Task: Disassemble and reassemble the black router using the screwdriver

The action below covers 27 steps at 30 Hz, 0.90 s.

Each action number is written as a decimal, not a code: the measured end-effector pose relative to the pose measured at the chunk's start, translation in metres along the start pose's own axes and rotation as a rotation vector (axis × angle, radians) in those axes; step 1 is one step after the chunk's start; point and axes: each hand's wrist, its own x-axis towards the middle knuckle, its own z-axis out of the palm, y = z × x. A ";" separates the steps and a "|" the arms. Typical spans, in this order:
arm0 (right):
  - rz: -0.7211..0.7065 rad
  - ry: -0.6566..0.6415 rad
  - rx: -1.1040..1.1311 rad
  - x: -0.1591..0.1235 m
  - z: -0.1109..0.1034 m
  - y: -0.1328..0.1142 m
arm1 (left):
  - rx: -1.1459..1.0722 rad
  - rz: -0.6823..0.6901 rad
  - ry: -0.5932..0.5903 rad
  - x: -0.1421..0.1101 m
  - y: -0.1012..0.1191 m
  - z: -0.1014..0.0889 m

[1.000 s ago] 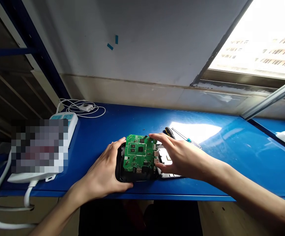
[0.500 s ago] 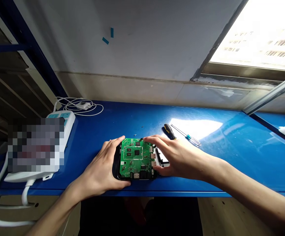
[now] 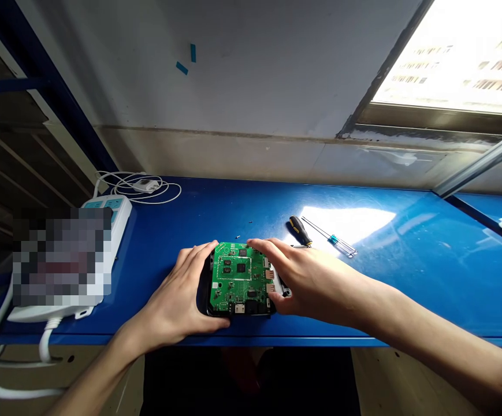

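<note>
A green circuit board (image 3: pixel 237 280) with chips and metal ports sits in a shallow black case (image 3: pixel 209 289) near the front edge of the bench. My left hand (image 3: pixel 181 294) wraps round the case's left side, fingertips at the far corner and thumb along the near edge. From the right, my right hand (image 3: pixel 292 277) grips the board, its fingers at the far edge and its thumb by the side ports. Partly hidden under that hand lies a white and black part (image 3: pixel 282 283).
Beyond my right hand lie a black-and-yellow screwdriver handle (image 3: pixel 300 230) and several thin metal rods with a blue clip (image 3: pixel 334 239). A tiny screw (image 3: pixel 237 237) rests behind the board. At left stand a white power strip (image 3: pixel 123 214) and a coiled white cable (image 3: pixel 170 193).
My right hand has shifted slightly left along the board, covering more of the white and black part. The left hand keeps its hold. The camera view has moved a little.
</note>
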 end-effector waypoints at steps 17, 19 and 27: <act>-0.027 0.053 0.025 -0.001 0.000 -0.003 | -0.009 -0.026 -0.007 0.000 -0.001 0.000; -0.022 0.094 0.033 -0.002 0.002 -0.002 | -0.010 -0.033 -0.006 0.000 0.000 0.000; -0.018 0.108 0.060 -0.005 0.002 -0.005 | -0.016 -0.009 0.004 -0.001 0.000 -0.001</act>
